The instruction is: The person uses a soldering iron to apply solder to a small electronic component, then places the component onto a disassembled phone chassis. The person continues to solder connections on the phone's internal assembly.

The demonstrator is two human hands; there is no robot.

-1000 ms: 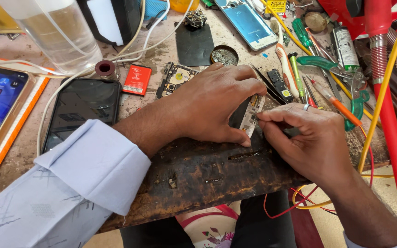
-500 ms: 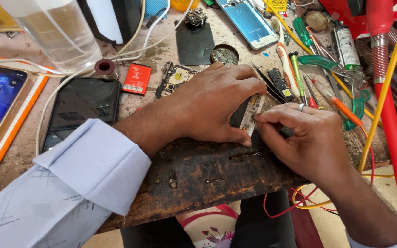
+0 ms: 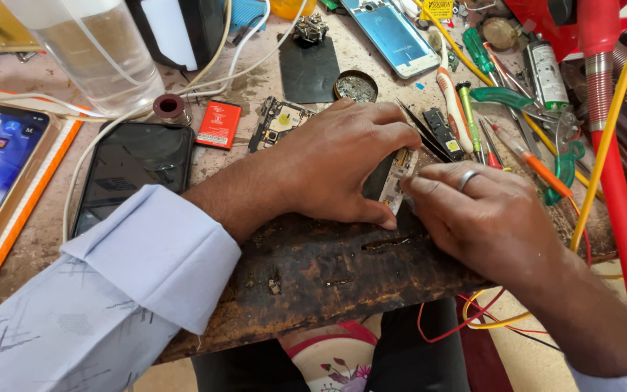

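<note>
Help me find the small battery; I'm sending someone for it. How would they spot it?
Start at the black phone lying face up on the bench. Just right of its top corner lies the red battery, the only flat red rectangle there, left of the bare circuit board.

Single head view, looking steeply down, close over workbench

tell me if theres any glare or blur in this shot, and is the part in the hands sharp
Head view: even daylight, soft shadows; mild glare on the black phone and clear bottle. No motion blur. The small part is sharp but mostly hidden by the left hand and right hand.
</note>
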